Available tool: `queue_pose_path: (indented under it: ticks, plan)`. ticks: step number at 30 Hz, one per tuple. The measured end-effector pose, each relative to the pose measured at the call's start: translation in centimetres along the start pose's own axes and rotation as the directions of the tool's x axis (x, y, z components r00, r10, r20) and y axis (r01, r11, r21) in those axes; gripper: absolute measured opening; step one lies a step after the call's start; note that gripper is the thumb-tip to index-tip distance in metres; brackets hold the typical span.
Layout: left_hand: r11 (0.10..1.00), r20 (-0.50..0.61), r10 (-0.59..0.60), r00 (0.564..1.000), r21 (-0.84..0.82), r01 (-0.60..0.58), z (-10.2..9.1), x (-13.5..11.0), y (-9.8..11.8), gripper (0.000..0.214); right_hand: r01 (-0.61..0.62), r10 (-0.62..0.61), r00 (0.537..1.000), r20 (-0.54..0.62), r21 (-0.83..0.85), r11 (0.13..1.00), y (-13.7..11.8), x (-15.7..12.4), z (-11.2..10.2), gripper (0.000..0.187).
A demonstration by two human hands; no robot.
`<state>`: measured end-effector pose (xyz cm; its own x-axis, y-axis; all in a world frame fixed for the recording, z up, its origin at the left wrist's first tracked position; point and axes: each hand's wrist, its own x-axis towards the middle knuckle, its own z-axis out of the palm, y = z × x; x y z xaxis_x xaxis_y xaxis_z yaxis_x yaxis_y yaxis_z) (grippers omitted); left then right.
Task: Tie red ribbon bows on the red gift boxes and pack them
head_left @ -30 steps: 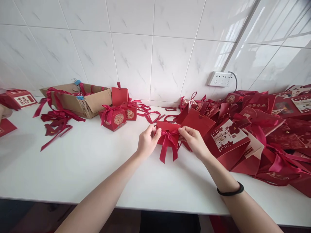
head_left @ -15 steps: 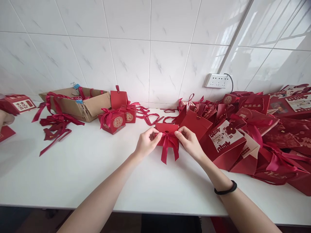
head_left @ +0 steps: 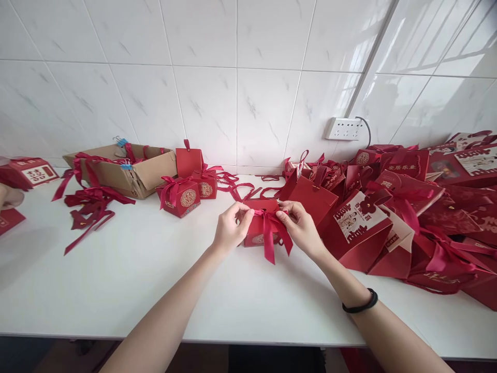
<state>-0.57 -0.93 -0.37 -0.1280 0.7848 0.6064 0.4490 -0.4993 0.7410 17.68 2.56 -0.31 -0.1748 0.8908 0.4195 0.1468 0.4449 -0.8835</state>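
In front of me on the white table stands a small red gift box point(head_left: 255, 238) with a gold round print, partly covered by ribbon. A red satin ribbon point(head_left: 268, 239) is tied in a bow across its top, and two tails hang down the front. My left hand point(head_left: 233, 224) pinches the bow at its left side between thumb and fingers. On the other side my right hand point(head_left: 298, 224) pinches the bow's right loop. Both hands touch the box's upper edge.
A cardboard box point(head_left: 155, 173) with ribbons stands back left, loose ribbons point(head_left: 91, 207) before it. Near it sits a bowed red box point(head_left: 180, 197). Red gift bags point(head_left: 361, 223) pile up at right. At the far left, another person's hand point(head_left: 11, 197) is by a red box point(head_left: 29, 172).
The small box has tipped so its printed front now shows. The ribbon tails have swung a little to the right, while both hands keep pinching the bow.
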Motion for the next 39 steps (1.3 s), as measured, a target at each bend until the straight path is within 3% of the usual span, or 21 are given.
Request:
queue_pose_path:
  ticks: [5, 9, 13, 15, 19, 23, 27, 30, 32, 37, 39]
  plan:
    - [0.979, -0.001, -0.162, 0.987, 0.128, 0.161, 0.5, 0.0, 0.4, 0.021, -0.132, 0.12, 0.99, 0.073, 0.189, 0.973, -0.5, -0.1, 0.3, 0.044]
    - [0.969, -0.043, -0.194, 0.98, 0.145, 0.199, 0.9, -0.1, 1.0, 0.021, -0.121, 0.122, 0.992, 0.006, 0.205, 0.971, -0.8, -0.3, 0.4, 0.042]
    - [0.991, -0.096, -0.016, 0.995, 0.13, 0.028, 1.3, -0.3, 0.2, 0.017, 0.129, -0.12, 0.99, -0.07, 0.147, 0.981, -0.2, -0.4, 0.5, 0.031]
    - [0.986, -0.112, 0.093, 0.989, 0.149, -0.076, 1.4, -0.4, -0.7, 0.014, 0.186, -0.18, 0.982, -0.059, 0.095, 0.978, 0.4, -0.5, 0.7, 0.027]
    - [0.946, -0.144, 0.287, 0.947, 0.197, -0.256, 1.4, -0.3, -2.2, 0.013, 0.153, -0.149, 0.988, -0.046, 0.104, 0.983, 0.9, -0.6, 0.9, 0.028]
    - [0.872, -0.116, 0.469, 0.876, 0.222, -0.437, 0.9, -0.1, -2.9, 0.015, 0.217, -0.211, 0.975, -0.075, 0.098, 0.971, 0.5, -0.9, 0.9, 0.026]
    - [0.813, -0.057, 0.544, 0.837, 0.281, -0.509, 0.3, 0.2, -3.4, 0.018, 0.216, -0.211, 0.97, -0.122, 0.032, 0.976, 0.2, -1.2, 1.0, 0.028]
    - [0.771, 0.005, 0.577, 0.817, 0.325, -0.547, 0.1, 0.2, -3.6, 0.017, 0.172, -0.157, 0.974, -0.164, 0.083, 0.982, 0.5, -1.2, 1.2, 0.028]
    - [0.765, 0.048, 0.565, 0.824, 0.344, -0.544, 0.0, 0.2, -3.5, 0.017, 0.136, -0.119, 0.98, -0.157, 0.103, 0.985, 0.8, -1.1, 1.3, 0.028]
    - [0.902, 0.056, 0.337, 0.94, 0.265, -0.34, 0.3, -0.1, -3.1, 0.018, 0.082, -0.07, 0.99, -0.121, 0.097, 0.992, 1.2, -0.8, 1.3, 0.027]
    - [0.942, 0.047, 0.263, 0.964, 0.203, -0.267, 0.4, -0.3, -2.8, 0.017, 0.06, -0.045, 0.992, -0.121, 0.117, 0.991, 1.2, -0.7, 1.3, 0.027]
